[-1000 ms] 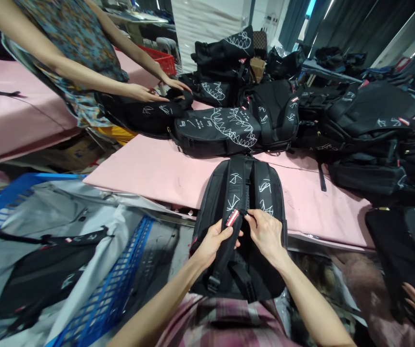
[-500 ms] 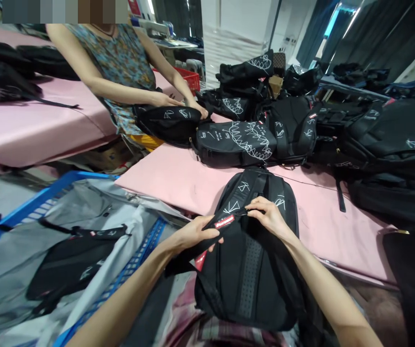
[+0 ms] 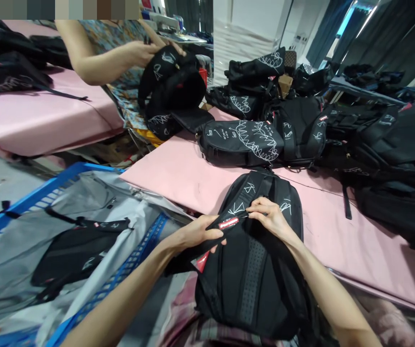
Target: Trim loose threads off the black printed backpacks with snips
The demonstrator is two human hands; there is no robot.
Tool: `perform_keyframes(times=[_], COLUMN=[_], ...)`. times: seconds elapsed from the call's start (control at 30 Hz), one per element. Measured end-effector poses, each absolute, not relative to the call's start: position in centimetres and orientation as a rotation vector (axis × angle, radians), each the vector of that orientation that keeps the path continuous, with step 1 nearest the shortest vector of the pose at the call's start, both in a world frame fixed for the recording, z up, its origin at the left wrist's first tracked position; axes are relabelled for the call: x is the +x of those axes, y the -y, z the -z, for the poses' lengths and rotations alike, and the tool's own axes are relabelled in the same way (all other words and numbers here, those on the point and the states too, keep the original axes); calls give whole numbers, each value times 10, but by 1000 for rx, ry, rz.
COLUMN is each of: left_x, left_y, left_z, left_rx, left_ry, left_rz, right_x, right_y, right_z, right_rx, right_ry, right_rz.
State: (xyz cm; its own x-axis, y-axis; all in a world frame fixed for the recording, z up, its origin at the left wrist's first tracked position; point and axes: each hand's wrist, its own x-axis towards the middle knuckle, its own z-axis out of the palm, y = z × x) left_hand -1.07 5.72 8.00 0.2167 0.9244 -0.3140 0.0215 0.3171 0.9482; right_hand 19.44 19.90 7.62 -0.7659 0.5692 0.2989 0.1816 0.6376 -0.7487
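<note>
A black backpack [image 3: 254, 270] with white scribble print lies back-up, half on my lap and half on the pink table [image 3: 178, 173]. My left hand [image 3: 196, 234] is closed around its left shoulder strap [image 3: 225, 224], just below a red and white label. My right hand [image 3: 270, 217] pinches something small and dark at the strap beside that label; I cannot make out what it is.
A person across the table holds up another black backpack [image 3: 171, 91]. Several more black backpacks [image 3: 243, 140] are piled at the back and right. A blue crate [image 3: 48, 193] lined with grey plastic, holding a black bag [image 3: 73, 250], stands at my left.
The person opposite has lifted their backpack off the table and holds it up. My hands stay on the strap, hardly moved.
</note>
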Motion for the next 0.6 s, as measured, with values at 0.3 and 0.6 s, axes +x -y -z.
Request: perform_keyframes(times=[0.3,0.6], left_x=[-10,-5], left_y=[-55,-55], left_z=[-82,-88], left_rx=[1158,1110], left_ry=[-1203,-1181], left_rz=[-795,-793], right_x=[193,195], right_y=[-200,-202], right_z=[-75,-73], right_rx=[-541,-538], right_ry=[2339,2353], right_rz=[-1029,-1007])
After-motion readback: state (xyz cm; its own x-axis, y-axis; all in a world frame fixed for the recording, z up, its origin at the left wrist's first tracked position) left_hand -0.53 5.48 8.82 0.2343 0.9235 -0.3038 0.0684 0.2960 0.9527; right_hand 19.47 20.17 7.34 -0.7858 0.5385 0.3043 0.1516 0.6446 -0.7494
